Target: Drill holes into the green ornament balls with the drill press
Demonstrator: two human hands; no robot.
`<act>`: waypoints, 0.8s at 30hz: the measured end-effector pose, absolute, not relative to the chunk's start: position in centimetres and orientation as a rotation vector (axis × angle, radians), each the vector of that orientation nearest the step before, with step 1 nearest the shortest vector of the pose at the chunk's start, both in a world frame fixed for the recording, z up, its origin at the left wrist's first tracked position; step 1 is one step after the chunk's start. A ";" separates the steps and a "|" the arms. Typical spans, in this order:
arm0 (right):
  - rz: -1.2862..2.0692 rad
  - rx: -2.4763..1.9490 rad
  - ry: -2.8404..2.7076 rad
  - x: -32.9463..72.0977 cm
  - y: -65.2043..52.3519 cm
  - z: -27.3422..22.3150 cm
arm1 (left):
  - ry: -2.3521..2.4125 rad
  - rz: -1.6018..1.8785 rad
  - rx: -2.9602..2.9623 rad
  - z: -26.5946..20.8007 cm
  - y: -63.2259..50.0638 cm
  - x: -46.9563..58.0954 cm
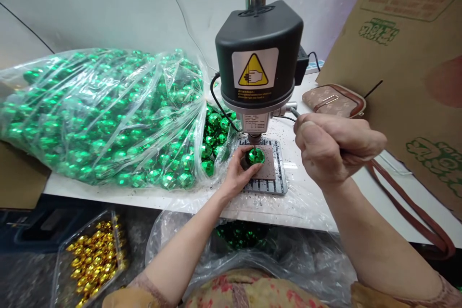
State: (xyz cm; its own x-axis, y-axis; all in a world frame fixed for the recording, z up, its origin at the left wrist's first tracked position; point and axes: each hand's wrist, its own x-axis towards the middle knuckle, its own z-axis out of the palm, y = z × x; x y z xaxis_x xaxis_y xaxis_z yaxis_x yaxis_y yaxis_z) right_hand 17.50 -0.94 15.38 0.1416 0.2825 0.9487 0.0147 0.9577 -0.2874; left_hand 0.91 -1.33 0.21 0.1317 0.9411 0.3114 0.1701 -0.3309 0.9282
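Tabletop [391, 216], probable shavings [280, 131], green ball [257, 156]

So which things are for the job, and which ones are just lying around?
For the job:
drill press
its lever, gripped by the right hand
green ball, held by the left hand
bag of green balls, probably

Seemingly just lying around:
purse
cardboard box
gold balls
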 end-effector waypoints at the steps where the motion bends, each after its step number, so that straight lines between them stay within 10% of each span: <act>1: 0.194 -0.232 -1.425 17.5 -0.9 15.3 | 1.097 1.268 1.643 0.2 -1.3 0.9; 24: 0.274 -0.280 -1.474 17.7 -1.7 16.0 | 1.120 1.278 1.635 0.0 -1.3 1.0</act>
State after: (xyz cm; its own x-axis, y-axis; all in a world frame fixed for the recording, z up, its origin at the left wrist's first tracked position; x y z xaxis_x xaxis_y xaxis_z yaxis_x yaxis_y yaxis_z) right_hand 17.71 -1.67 16.02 0.0782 0.3486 0.9340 -0.0105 0.9371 -0.3489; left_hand 0.98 -1.34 0.00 0.1127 0.9450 0.3069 0.1800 -0.3232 0.9290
